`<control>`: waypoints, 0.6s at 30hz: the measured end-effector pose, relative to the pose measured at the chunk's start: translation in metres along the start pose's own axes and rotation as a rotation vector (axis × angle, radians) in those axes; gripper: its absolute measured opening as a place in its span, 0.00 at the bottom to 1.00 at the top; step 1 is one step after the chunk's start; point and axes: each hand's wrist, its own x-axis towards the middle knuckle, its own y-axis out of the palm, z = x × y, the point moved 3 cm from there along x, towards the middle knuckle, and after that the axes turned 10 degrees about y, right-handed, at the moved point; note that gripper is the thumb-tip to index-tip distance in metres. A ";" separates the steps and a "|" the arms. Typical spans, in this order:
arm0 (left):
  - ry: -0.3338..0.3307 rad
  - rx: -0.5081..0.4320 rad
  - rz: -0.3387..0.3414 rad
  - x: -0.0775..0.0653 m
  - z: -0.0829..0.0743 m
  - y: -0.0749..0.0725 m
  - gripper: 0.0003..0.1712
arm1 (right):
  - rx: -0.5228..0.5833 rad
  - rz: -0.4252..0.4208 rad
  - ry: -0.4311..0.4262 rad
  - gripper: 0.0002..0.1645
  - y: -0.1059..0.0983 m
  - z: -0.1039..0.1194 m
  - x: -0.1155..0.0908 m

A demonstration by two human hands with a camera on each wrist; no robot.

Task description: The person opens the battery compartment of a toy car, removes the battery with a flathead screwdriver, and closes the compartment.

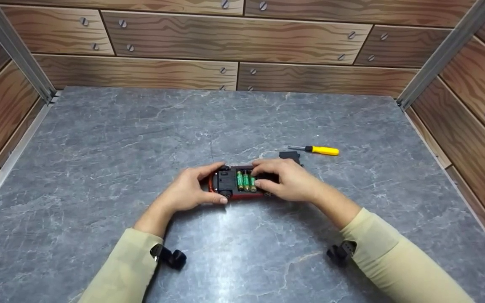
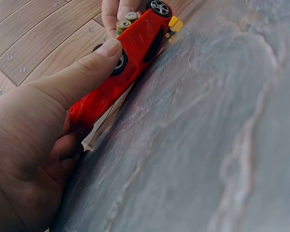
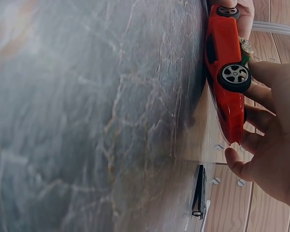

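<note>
A red toy car (image 2: 130, 53) lies upside down on the table, its black underside facing up. My left hand (image 1: 187, 189) grips one end, with the thumb on the near side by a wheel and the fingers on the far side. Green AA batteries (image 1: 246, 181) sit side by side in the open compartment of the underside. My right hand (image 1: 293, 181) reaches over the other end, its thumb and index finger pinching the rightmost battery. In the right wrist view, battery ends (image 3: 246, 46) stand above the car's body. The right hand hides part of the compartment.
Behind the right hand lies a black battery cover (image 1: 289, 156). A screwdriver with a yellow handle (image 1: 325, 150) rests just to its right. A thin antenna wire (image 1: 211, 147) extends away from the car's left end. Wood-patterned walls (image 1: 234, 38) enclose the grey marbled table (image 1: 141, 126).
</note>
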 end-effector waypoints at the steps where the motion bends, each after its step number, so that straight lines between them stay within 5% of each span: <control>1: 0.002 -0.001 -0.001 0.000 0.000 0.000 0.59 | 0.002 0.003 0.002 0.18 0.000 0.000 0.000; 18: 0.001 -0.019 0.001 0.000 0.001 0.000 0.59 | 0.022 0.011 -0.005 0.27 0.001 -0.002 0.000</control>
